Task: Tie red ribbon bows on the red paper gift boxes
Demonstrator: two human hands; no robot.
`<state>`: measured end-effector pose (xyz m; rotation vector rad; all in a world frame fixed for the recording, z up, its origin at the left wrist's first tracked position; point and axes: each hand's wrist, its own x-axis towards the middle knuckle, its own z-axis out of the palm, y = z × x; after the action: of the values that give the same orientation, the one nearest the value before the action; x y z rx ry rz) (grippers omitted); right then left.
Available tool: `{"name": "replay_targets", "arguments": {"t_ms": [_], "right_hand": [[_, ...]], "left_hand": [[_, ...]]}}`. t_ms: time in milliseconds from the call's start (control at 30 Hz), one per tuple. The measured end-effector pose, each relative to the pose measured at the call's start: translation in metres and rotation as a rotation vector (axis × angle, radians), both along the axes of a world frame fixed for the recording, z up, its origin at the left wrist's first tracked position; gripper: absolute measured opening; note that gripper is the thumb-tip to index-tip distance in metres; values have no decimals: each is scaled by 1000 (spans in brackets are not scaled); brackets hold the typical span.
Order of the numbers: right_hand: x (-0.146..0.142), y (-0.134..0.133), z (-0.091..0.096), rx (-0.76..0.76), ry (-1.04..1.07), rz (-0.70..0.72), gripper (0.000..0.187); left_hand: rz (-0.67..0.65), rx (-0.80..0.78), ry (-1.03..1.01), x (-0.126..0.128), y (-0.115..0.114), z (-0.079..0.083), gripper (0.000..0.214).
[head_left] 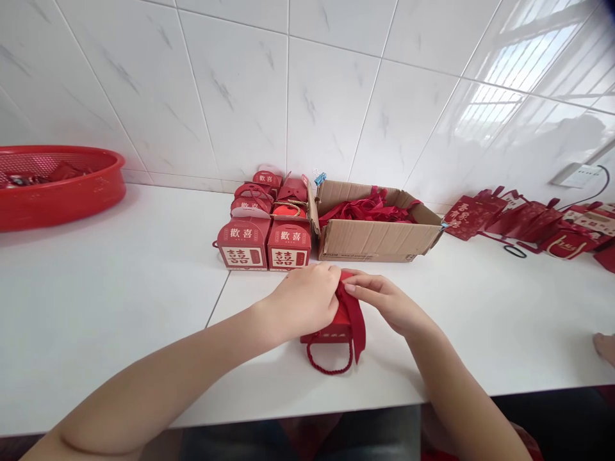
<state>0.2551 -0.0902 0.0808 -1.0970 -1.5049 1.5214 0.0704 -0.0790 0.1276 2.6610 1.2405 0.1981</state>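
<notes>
A small red gift box [329,334] rests on the white table in front of me, with a twisted red cord handle [330,370] hanging toward the front edge. Across the top of the box lies a red ribbon [356,323], its loose end draped down the right side. My left hand [305,301] is curled closed over the box's top, gripping the ribbon; its fingertips are hidden. From the right, my right hand [382,298] pinches the ribbon between thumb and fingers, close against the left one.
Behind stand several finished-looking red boxes [243,246] in two rows. Beside them is a cardboard box [375,240] of red ribbons [369,208]. A red plastic basket [62,205] is at far left. Red gift bags [473,214] and a black ring [515,251] lie right. Another person's hand [604,347] shows at the right edge.
</notes>
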Motion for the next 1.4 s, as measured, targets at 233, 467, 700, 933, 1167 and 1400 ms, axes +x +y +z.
{"name": "replay_targets", "arguments": {"t_ms": [233, 467, 700, 933, 1167, 1400], "right_hand": [[12, 3, -3, 160, -243, -8, 19], [17, -2, 0, 210, -504, -23, 61], [4, -7, 3, 238, -493, -4, 37], [5, -7, -1, 280, -594, -109, 51], [3, 0, -5, 390, -464, -219, 39], [-12, 6, -14, 483, -268, -204, 18]], "left_hand": [[-64, -21, -48, -2, 8, -5, 14], [-164, -97, -79, -7, 14, 0, 14], [-214, -106, -79, -14, 26, 0, 15], [-263, -204, -150, -22, 42, 1, 17], [-284, -211, -144, -22, 44, 3, 17], [-279, -235, -171, -22, 45, 3, 18]]}}
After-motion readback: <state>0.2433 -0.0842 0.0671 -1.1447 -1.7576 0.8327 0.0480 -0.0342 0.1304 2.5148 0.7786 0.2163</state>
